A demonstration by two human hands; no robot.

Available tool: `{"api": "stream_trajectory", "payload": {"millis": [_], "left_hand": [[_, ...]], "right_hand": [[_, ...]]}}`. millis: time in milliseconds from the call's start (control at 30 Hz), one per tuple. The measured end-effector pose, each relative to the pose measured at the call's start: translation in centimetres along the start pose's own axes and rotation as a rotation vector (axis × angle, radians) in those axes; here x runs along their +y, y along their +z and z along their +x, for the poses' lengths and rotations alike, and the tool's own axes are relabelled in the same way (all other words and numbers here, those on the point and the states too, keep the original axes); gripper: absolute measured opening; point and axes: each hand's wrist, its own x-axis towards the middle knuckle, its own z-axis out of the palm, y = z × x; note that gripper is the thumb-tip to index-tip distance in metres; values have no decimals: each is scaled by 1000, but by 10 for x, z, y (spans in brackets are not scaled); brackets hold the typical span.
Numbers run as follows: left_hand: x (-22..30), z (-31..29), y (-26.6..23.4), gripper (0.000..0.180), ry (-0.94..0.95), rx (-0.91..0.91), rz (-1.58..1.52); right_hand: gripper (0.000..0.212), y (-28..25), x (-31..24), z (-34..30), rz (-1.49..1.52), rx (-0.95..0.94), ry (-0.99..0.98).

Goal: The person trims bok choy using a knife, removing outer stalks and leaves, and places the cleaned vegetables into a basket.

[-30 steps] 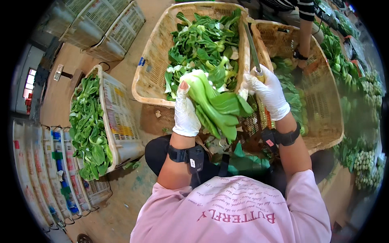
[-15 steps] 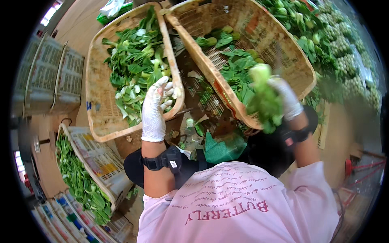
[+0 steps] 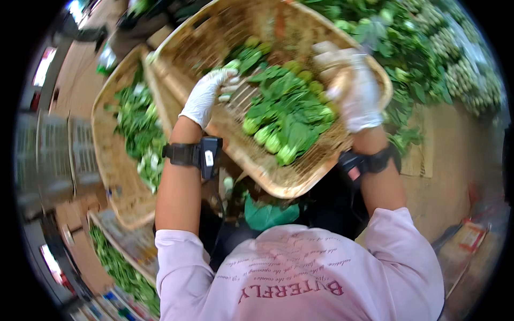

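A large tan plastic crate [image 3: 278,187] stands before me, with several green bok choy [image 3: 292,120] lying in a row on its slatted floor. My left hand [image 3: 208,95], in a white glove, reaches over the crate's left side. Its fingers are apart and partly bent, near a pale bok choy stem end [image 3: 233,65]; nothing shows in its grasp. Over the right side of the crate is my right hand [image 3: 353,85], also gloved and blurred by motion. A gap shows between its thumb and fingers, with no bok choy in it. Both wrists wear black straps.
To the left stands a second tan crate [image 3: 126,208] holding loose leaves [image 3: 136,115]. Another crate of greens [image 3: 120,262] is at lower left. Heaped greens [image 3: 417,64] lie at upper right, and a green cloth or bag [image 3: 270,213] sits between my legs.
The bok choy in my right hand has been let go, and more bok choy lie in the right crate. My left hand has moved from the left crate to the right one. The view has shifted.
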Motion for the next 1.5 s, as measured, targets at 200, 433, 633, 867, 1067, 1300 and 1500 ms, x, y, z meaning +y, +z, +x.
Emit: {"api": "stream_trajectory", "payload": {"millis": [200,433,633,867,1067,1300,1500], "left_hand": [[-117,155,13,70,-299,-253,1623],[-279,187,21,59,-524,-87,1118],[-255,180,21,60,-430,-66,871],[-163,180,-74,52,-310,4,13],[-4,73,27,56,24,90,-723],[31,-66,25,65,14,230,-326],[24,-170,21,82,575,609,1123]], "right_hand": [[32,7,20,15,-214,-82,268],[36,-1,18,26,-212,-45,86],[30,-19,15,42,-191,-3,147],[31,2,9,51,-202,-28,-32],[64,10,35,38,-470,0,113],[25,56,61,3,-130,-176,332],[41,77,58,-22,-271,-307,385]]}}
